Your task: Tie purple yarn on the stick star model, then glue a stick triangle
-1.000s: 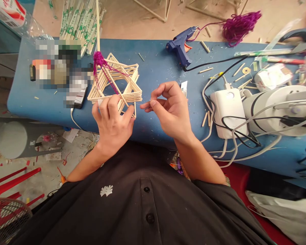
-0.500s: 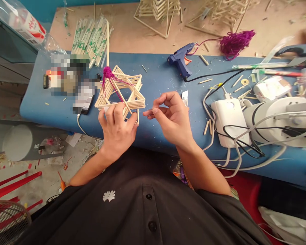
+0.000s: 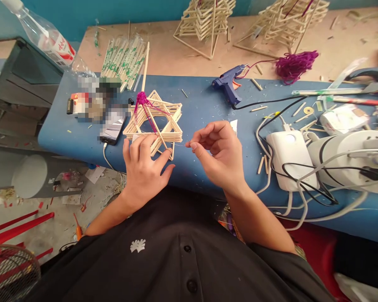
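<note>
Bare blue table (image 3: 201, 105) lies open between the stick frame (image 3: 156, 122) and the glue gun (image 3: 228, 86). Rightward, the white adapter (image 3: 291, 161) and tangled cables (image 3: 305, 188) block passage; a phone (image 3: 113, 126) crowds the left.

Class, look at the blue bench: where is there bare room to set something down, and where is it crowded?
Bare blue surface lies between the stick frame and the glue gun, and past the right hand. The right end is crowded with the white adapter and cables.

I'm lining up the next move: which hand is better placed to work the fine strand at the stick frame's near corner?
Probably the right hand: its fingertips pinch beside the stick frame, while the left hand rests on it.
</note>
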A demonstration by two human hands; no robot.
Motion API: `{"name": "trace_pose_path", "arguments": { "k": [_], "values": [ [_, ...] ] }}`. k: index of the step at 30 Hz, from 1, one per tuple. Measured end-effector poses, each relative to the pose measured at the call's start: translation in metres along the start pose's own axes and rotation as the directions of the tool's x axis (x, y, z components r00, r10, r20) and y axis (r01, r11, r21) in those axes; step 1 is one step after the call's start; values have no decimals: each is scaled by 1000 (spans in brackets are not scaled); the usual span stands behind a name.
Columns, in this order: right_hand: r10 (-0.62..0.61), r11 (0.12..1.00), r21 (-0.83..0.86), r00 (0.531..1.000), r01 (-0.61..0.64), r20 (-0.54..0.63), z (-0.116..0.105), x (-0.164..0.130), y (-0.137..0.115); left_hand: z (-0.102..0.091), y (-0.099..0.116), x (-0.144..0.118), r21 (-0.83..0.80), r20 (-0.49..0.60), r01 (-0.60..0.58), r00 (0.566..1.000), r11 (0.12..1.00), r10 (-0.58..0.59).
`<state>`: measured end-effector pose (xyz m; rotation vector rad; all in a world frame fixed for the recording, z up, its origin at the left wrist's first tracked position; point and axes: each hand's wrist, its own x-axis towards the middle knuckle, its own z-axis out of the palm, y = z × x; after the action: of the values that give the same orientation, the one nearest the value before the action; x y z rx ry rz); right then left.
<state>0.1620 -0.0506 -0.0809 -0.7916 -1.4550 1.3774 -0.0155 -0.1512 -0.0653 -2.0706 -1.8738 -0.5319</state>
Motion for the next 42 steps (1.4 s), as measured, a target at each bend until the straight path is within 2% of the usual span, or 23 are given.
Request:
{"name": "trace_pose_path", "arguments": {
  "k": [2, 4, 6, 12, 18, 21, 25, 28, 31, 34, 37, 40, 42],
  "values": [
    [-39, 999, -21, 999, 39, 4, 1, -2, -2, -4, -1, -2, -30, -118, -7, 993, 1000, 3],
    [-66, 998, -18, 998, 66, 19, 1, -4, -5, -4, -1, -3, -56, -253, -39, 967, 998, 24],
    [-86, 996, -7, 996, 87, 38, 1, -6, -8, -1, 0, 0, -82, -325, -88, 944, 993, 57],
    [-104, 995, 17, 993, 103, 58, 0, -9, -14, 15, 4, 15, -110, -332, -151, 937, 982, 107],
    [-114, 993, 44, 990, 111, 87, -3, -7, -13, 18, 1, 21, -127, -383, -182, 916, 975, 121],
    [-208, 969, -120, 975, 217, 84, -6, 2, -11, 17, 0, 21, -163, -428, -206, 896, 965, 118],
    [-298, 839, -432, 943, 332, 146, -5, 16, -4, 18, -2, 19, -197, -468, -223, 877, 955, 108],
    [-315, 778, -497, 923, 384, 220, -2, 22, 2, 23, -2, 19, -208, -490, -245, 864, 947, 116],
    [-353, 749, -517, 910, 414, 217, 1, 22, 4, 29, -3, 18, -262, -512, -282, 851, 923, 115],
    [-363, 738, -530, 908, 418, 210, 2, 21, 3, 33, -3, 15, -350, -500, -317, 859, 882, 110],
    [-347, 751, -526, 916, 399, 200, 2, 19, 2, 34, -2, 8, -277, -500, -270, 860, 922, 102],
    [-312, 775, -517, 932, 363, 186, 2, 19, 1, 32, 3, 1, -130, -495, -125, 868, 984, 45],
    [-295, 791, -505, 939, 345, 180, 2, 19, 1, 31, 7, -2, -91, -485, -36, 875, 995, -12]
  ]
}}
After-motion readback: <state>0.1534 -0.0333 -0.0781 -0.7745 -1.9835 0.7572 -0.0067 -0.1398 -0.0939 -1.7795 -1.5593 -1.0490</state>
